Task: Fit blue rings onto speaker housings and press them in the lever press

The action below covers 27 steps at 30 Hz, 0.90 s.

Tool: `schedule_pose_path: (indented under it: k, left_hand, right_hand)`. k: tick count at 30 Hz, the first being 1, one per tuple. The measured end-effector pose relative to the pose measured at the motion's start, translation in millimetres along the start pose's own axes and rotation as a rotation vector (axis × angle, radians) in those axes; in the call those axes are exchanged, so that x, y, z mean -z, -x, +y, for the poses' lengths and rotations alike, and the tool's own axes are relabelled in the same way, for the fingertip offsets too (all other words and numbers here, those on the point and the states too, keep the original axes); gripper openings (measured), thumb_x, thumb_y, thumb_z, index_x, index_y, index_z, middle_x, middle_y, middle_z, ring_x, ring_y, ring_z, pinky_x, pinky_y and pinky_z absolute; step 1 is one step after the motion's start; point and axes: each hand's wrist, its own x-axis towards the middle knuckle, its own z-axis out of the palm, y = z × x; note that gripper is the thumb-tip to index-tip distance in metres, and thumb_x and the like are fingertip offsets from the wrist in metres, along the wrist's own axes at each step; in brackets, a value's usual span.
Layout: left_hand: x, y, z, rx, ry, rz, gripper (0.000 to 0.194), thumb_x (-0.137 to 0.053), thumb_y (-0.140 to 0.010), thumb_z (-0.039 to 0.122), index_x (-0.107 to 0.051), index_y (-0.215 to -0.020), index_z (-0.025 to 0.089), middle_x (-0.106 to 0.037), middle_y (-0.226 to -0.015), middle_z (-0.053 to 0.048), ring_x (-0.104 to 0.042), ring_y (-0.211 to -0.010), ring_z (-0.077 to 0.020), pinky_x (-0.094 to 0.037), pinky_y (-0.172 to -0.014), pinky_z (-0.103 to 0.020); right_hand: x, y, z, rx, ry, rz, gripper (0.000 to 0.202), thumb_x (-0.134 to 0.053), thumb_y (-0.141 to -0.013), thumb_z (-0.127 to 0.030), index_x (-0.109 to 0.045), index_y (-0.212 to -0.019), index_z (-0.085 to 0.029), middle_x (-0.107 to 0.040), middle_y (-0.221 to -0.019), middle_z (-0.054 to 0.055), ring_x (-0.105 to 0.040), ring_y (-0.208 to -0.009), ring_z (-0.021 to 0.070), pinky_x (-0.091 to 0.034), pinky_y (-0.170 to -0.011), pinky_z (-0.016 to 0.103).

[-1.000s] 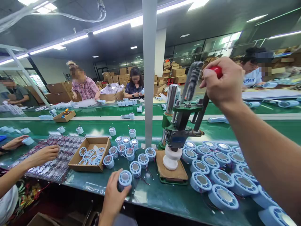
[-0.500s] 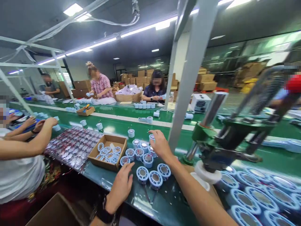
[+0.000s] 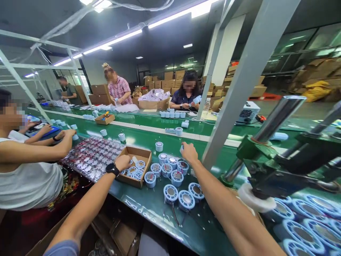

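My left hand (image 3: 123,162) reaches over the near-left side of a cardboard box (image 3: 146,176). Its fingers curl down at the light blue slotted rings (image 3: 138,174) inside; the fingertips are partly hidden. Over the green surface, my right hand (image 3: 189,153) is closed, with a small bit of a light blue piece (image 3: 182,148) showing at its fingertips. Just below it stand several light blue round housings (image 3: 166,170) with metallic discs on top. Nearer to me, three housings (image 3: 171,193) have slotted rings on top, with wires trailing from them.
A green press (image 3: 266,160) with a white pad stands at right, beside several ringed housings (image 3: 301,231). A grey post (image 3: 239,85) rises beyond my right forearm. Left lies a sheet of wired discs (image 3: 93,154), near a seated co-worker (image 3: 29,170). Others work across the belt.
My left hand has moved left and away from me, from beside the housings to the box of rings. My right hand has closed. The view has shifted somewhat.
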Motion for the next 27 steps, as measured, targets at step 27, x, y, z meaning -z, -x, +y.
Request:
schedule_pose_path:
  k: [27]
  left_hand:
    - [-101.8, 171, 245, -0.774, 0.64, -0.047, 0.027, -0.053, -0.092, 0.021, -0.063, -0.118, 0.02, -0.063, -0.125, -0.012, -0.054, -0.118, -0.0253, -0.046, -0.102, -0.045]
  right_hand:
    - [-16, 324, 187, 0.096, -0.496, 0.467, 0.026, -0.054, -0.087, -0.024, -0.065, -0.111, -0.022, -0.052, -0.132, 0.012, -0.053, -0.122, 0.0253, -0.047, -0.102, 0.045]
